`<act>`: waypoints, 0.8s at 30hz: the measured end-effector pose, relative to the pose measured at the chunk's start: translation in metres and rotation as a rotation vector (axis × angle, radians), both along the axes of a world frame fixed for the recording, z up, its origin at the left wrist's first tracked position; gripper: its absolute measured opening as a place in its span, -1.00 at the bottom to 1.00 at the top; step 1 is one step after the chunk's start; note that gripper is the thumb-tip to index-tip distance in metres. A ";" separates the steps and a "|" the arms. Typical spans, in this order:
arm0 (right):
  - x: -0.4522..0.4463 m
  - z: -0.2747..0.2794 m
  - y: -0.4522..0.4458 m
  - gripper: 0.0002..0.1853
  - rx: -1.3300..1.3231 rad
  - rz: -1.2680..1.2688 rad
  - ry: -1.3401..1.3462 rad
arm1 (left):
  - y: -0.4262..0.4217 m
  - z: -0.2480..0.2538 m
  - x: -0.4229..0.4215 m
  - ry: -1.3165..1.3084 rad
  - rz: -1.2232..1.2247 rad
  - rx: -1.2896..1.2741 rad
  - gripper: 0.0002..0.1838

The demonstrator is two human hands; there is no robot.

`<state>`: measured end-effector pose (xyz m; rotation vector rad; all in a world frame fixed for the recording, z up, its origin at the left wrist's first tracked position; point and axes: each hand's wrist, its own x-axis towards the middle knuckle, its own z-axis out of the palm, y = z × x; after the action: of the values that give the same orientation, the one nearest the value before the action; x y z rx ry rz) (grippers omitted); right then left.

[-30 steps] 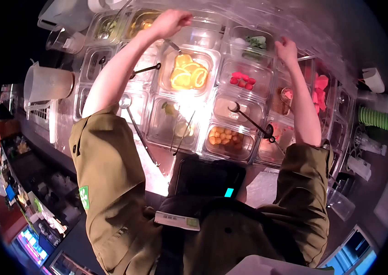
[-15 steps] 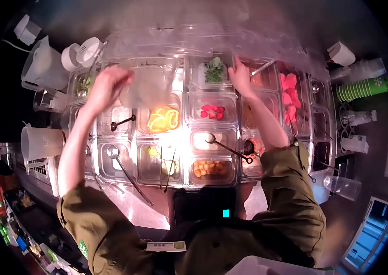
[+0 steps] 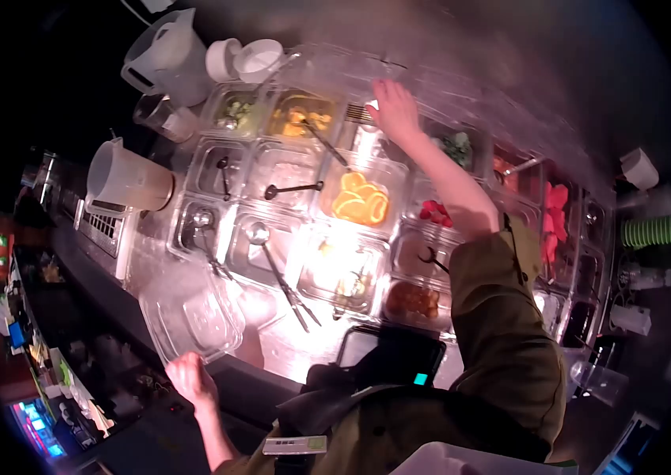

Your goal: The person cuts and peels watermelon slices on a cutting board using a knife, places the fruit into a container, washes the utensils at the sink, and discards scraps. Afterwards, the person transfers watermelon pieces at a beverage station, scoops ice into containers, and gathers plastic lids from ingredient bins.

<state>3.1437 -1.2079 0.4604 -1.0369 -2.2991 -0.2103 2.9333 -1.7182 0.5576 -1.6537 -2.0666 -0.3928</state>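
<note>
Low on the left, my left hand (image 3: 191,378) grips the near edge of a clear plastic container (image 3: 193,313), tilted beside the counter's front edge. Its walls are see-through, and no food can be made out in it. My right hand (image 3: 395,109) reaches to the back row with its fingers stretched out, by the clear lids (image 3: 478,107). Just below it is a gap (image 3: 367,142) between the tubs. Orange slices (image 3: 361,199) lie in the tub in front of that gap. My right forearm partly covers the tub of red berries (image 3: 433,212).
Spoons (image 3: 259,234) and tongs (image 3: 294,294) lie across the front tubs. Pitchers (image 3: 125,178) stand at the left. Green cups (image 3: 656,232) are stacked at the right. A dark tablet (image 3: 391,356) sits at the front edge.
My left hand has swung from the back row down to the lower left with the clear container. My right hand has shifted left along the back row. The view has turned.
</note>
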 end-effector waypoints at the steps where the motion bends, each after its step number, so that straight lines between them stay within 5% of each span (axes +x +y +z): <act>1: -0.023 -0.006 0.007 -0.35 0.014 0.015 -0.007 | -0.013 -0.016 -0.007 0.024 0.059 0.011 -0.96; 6: -0.125 -0.011 0.020 0.10 -0.016 -0.292 -0.172 | -0.033 -0.074 -0.050 -0.040 -0.046 0.046 -0.95; 11: -0.144 -0.027 0.035 0.01 -0.041 -0.325 -0.317 | -0.049 -0.095 -0.085 -0.211 -0.108 -0.166 -0.79; 14: -0.146 -0.030 0.034 -0.13 -0.077 -0.293 -0.398 | -0.056 -0.068 -0.093 -0.329 -0.090 -0.439 -0.23; 15: -0.146 -0.039 0.044 -0.18 -0.054 -0.300 -0.409 | -0.056 -0.057 -0.097 -0.329 -0.111 -0.447 -0.20; 19: -0.137 -0.036 0.044 -0.33 0.122 -0.433 -0.510 | 0.015 0.000 -0.136 -0.238 -0.429 -0.187 -0.37; 21: -0.126 -0.031 0.042 -0.31 0.099 -0.485 -0.498 | 0.110 0.018 -0.137 -0.390 -0.562 -0.060 -0.68; 24: -0.099 -0.022 0.050 -0.29 0.087 -0.484 -0.555 | 0.291 -0.024 -0.092 -1.068 -0.555 -0.081 -0.65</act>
<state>3.0442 -1.1576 0.4383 -1.6360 -2.4260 -0.8805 2.8417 -1.4267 0.5337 -2.3627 -2.1927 -1.6963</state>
